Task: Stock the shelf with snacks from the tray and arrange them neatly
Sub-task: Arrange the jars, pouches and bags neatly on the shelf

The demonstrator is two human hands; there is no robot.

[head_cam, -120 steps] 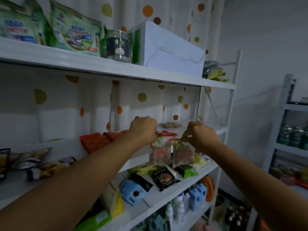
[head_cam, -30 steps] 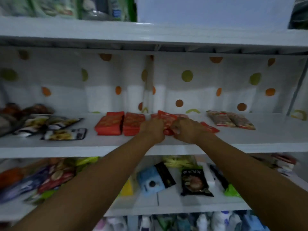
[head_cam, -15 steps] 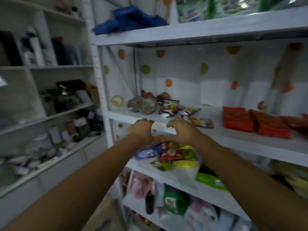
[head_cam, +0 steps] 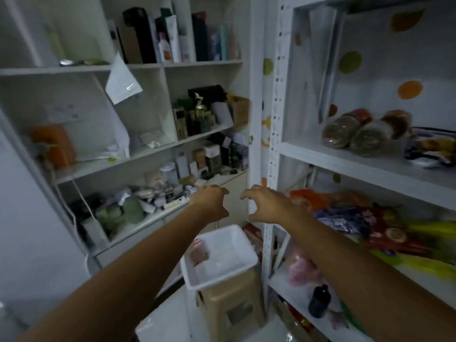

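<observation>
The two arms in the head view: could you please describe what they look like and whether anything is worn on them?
Both arms are bare along all of their visible length: no sleeves show, and no watch, bracelet or glove. The left hand and right hand are bare too, and no rings can be made out, though the picture is dim and slightly blurred. No markings show on either forearm.

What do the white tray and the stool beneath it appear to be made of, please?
The white tray looks like thin moulded plastic: smooth, slightly glossy walls and rounded corners. The stool under it seems to be beige plastic too, with a matte surface and moulded recesses in its side, though dim light leaves this uncertain.
</observation>
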